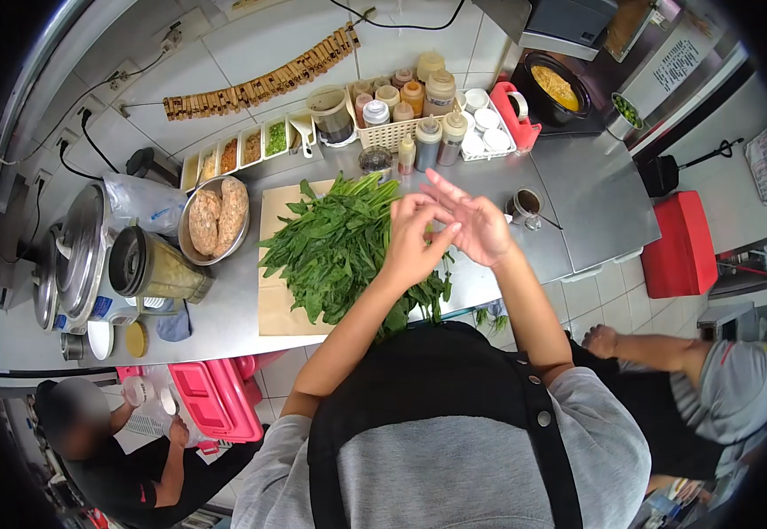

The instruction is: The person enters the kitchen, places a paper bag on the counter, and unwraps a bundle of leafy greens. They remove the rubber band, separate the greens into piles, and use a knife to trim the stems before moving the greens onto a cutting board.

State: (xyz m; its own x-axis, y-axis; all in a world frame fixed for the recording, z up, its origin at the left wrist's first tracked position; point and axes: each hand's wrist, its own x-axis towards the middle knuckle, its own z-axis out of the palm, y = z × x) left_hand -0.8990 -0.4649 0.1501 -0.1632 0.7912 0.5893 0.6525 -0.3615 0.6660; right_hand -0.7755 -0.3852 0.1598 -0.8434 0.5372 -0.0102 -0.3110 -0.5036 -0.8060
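The left hand (415, 244) and right hand (487, 233) are hovering together by the right side of the leafy greens (335, 244), fingers loosely spread, seemingly gripping nothing; the greens are lying on a brown sheet (279, 310), presumably sparing them the steel counter (235, 319).

In the middle of the frame, the bare left hand (414, 247), fingers bent, overlaps the bare right hand (486, 231), its palm showing; whether they touch is unclear. Just left of them, a large heap of dark-green leafy vegetables (335, 251) lies partly over a flat tan sheet (277, 310) on the silver metal bench (229, 316). At left, a round metal bowl (211, 260) holds pale pinkish lumps (204, 222). At upper centre, a cream plastic basket (392, 136) contains squeeze bottles (441, 93). Other people appear at lower left (105, 463) and lower right.
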